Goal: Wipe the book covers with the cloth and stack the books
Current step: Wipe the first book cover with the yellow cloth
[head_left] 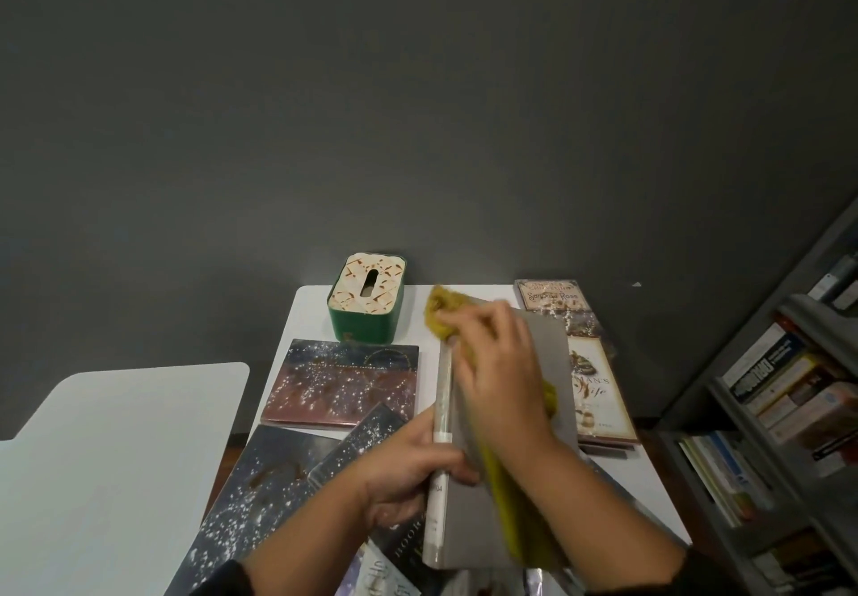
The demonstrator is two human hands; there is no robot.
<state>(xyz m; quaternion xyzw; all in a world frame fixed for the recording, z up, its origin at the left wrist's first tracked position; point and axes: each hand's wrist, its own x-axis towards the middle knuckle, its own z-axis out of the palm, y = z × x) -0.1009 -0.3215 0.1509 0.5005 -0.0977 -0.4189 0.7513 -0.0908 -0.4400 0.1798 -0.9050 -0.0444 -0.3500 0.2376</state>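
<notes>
We held a grey hardcover book (548,391) above the white tabletop (306,312). Our left hand (408,461) clasped its white spine, fingers curled around the edge. Our right hand (497,377) pressed a mustard-yellow cloth (510,493) against the grey cover, its grip clenched around the bunched fabric. Starry dark-covered books (343,382) lay flat to the left, and two pale novels (599,391) lay to the right. A green tissue box (367,298) stood near the wall. A bookshelf (789,410) filled the right side.
</notes>
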